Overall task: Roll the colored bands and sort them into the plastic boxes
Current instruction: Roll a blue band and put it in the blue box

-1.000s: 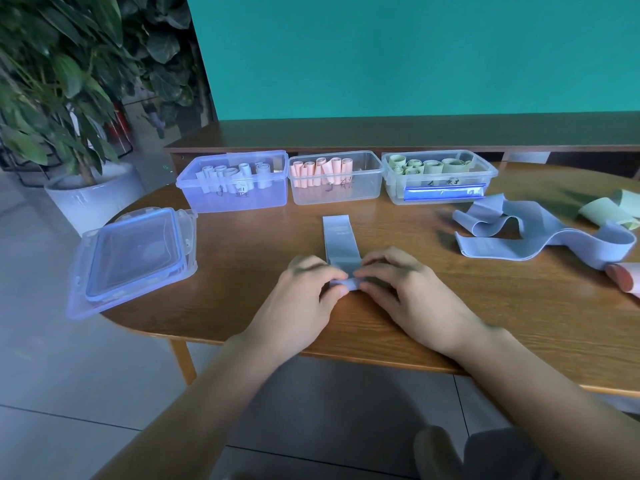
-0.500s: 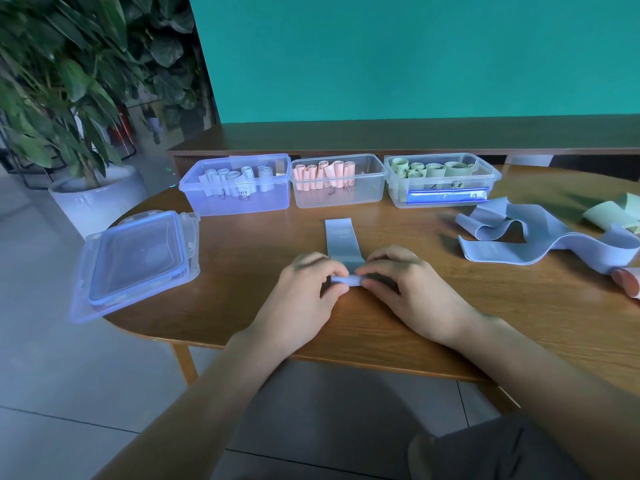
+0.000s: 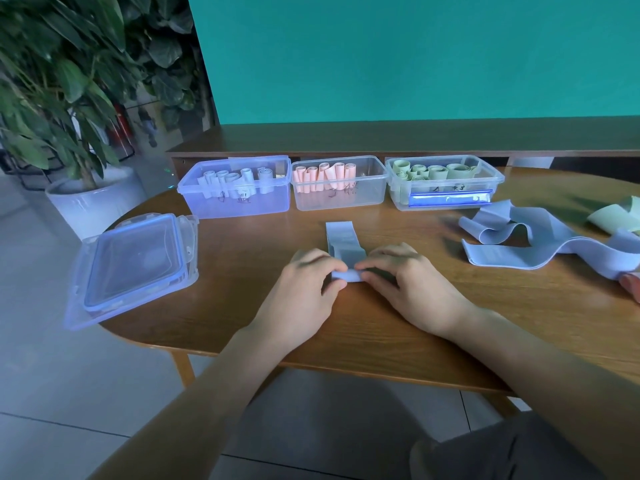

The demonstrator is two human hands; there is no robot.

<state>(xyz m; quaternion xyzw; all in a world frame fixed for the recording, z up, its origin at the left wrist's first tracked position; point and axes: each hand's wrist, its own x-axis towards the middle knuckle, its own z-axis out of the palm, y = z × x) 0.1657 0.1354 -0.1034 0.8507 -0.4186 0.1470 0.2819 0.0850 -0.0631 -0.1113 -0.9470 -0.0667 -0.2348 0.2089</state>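
A blue band [image 3: 341,239] lies flat on the wooden table [image 3: 381,334], running away from me, its near end turned into a small roll. My left hand [image 3: 304,292] and my right hand [image 3: 408,289] pinch that roll from either side with curled fingers. Behind it stand three plastic boxes: the left box [image 3: 235,202] holds blue rolls, the middle box [image 3: 339,199] pink rolls, the right box [image 3: 446,174] green rolls.
Stacked box lids [image 3: 135,261] overhang the table's left edge. Loose blue bands [image 3: 540,247] lie at the right with a green band [image 3: 613,216] and a pink roll [image 3: 632,285] at the frame edge. A potted plant [image 3: 69,109] stands at the left.
The roll at the band's near end has grown slightly and the flat length looks shorter. Both hands stay on it in the same place.
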